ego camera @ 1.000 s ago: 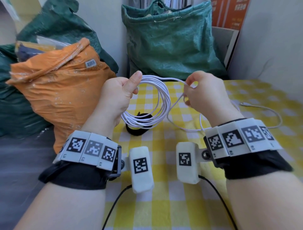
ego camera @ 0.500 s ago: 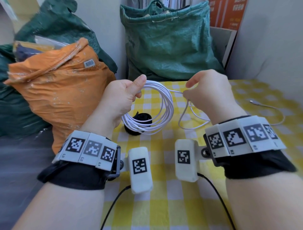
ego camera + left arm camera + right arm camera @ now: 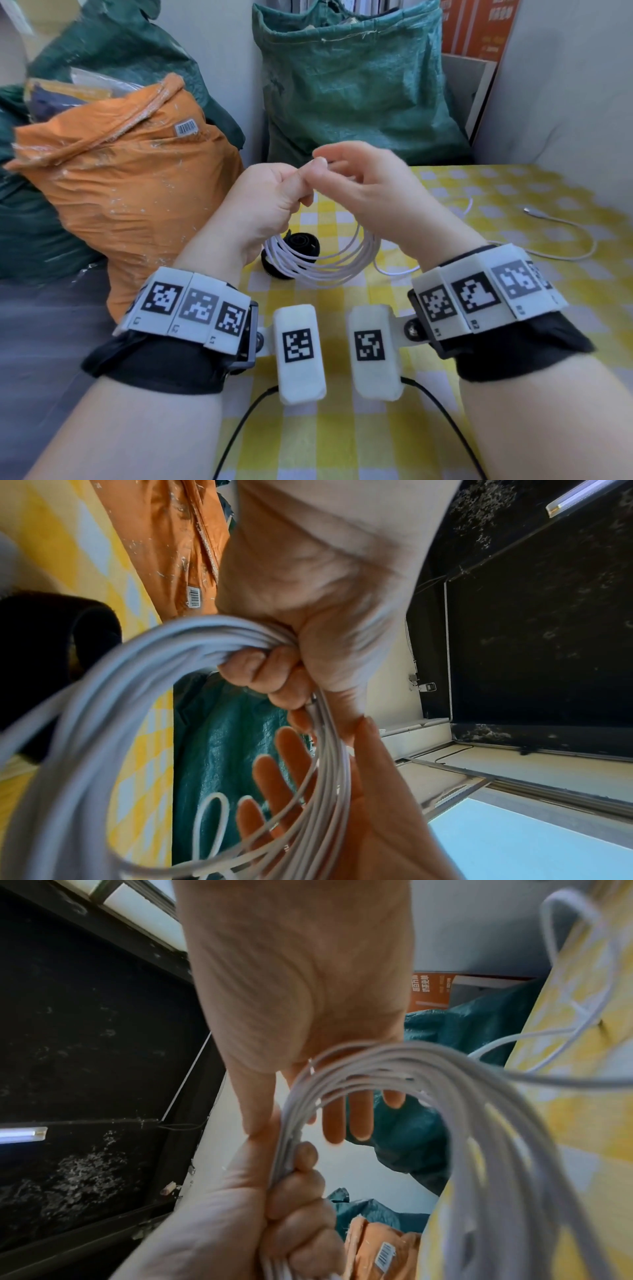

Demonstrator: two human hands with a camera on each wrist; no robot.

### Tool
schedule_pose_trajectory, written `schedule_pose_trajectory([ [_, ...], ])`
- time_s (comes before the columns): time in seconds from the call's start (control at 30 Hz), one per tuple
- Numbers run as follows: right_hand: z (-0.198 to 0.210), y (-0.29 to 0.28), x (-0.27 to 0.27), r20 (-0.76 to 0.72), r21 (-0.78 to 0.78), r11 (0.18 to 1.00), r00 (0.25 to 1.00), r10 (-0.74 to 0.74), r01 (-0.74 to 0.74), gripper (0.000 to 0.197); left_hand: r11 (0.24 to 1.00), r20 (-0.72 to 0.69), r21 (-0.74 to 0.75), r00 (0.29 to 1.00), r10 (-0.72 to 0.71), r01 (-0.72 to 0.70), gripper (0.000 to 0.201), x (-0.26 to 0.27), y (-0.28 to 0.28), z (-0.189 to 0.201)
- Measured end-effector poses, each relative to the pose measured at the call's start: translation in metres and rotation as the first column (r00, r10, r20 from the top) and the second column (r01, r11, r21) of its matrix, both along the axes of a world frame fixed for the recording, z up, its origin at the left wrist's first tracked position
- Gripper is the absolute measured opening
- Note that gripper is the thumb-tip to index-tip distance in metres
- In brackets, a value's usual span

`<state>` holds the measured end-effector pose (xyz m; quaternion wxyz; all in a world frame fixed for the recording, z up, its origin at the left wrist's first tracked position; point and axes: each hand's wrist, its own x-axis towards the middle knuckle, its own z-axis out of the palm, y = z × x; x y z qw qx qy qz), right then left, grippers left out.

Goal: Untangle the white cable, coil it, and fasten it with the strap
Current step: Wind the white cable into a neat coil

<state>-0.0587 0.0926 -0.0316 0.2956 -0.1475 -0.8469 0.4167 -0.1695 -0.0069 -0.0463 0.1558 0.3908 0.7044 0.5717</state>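
The white cable (image 3: 325,270) is mostly coiled, and the coil hangs from my left hand (image 3: 274,198) above the yellow checked table. My left fingers (image 3: 274,674) are curled round the bunched loops. My right hand (image 3: 370,195) is against the left one, its thumb and forefinger pinching a strand (image 3: 291,1110) at the top of the coil, its other fingers straight. A loose tail (image 3: 565,253) trails right across the cloth to a connector (image 3: 529,210). The rolled black strap (image 3: 298,240) lies on the table behind the coil.
An orange sack (image 3: 120,192) stands close on the left, at the table's edge. A green sack (image 3: 356,85) stands behind the table, and a pale wall (image 3: 565,102) borders it on the right. The checked cloth (image 3: 342,445) runs toward me between my forearms.
My right hand has swung left, bringing a strand of cable to my left hand, so the two hands now touch. The loose loop between them has closed into the coil.
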Motion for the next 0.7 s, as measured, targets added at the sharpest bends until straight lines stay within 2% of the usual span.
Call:
schedule_pose_trajectory([
  [0.1, -0.004, 0.005, 0.002, 0.090, -0.009, 0.997, 0.993, 0.073, -0.072, 0.027, 0.999, 0.052, 0.036, 0.998, -0.023, 0.021, 0.048, 0.000, -0.001, 0.001],
  [0.2, -0.006, 0.014, 0.004, 0.092, 0.014, 0.999, 0.995, 0.032, -0.033, 0.013, 0.995, 0.144, 0.095, 0.990, -0.004, -0.010, 0.044, -0.001, -0.003, 0.004],
  [0.33, -0.007, 0.019, 0.007, 0.067, -0.024, 1.000, 0.998, -0.008, 0.009, 0.019, 0.988, 0.238, 0.152, 0.971, -0.007, -0.030, 0.043, 0.000, -0.002, 0.004],
  [0.5, -0.006, 0.020, 0.009, 0.117, -0.011, 1.000, 0.993, -0.006, 0.007, 0.026, 0.981, 0.337, 0.186, 0.942, -0.016, -0.050, 0.042, 0.002, 0.000, 0.005],
  [0.7, -0.004, 0.017, 0.008, 0.106, -0.021, 0.999, 0.994, -0.034, 0.037, 0.020, 0.992, 0.378, 0.123, 0.925, -0.033, -0.015, 0.037, 0.007, -0.002, 0.006],
])
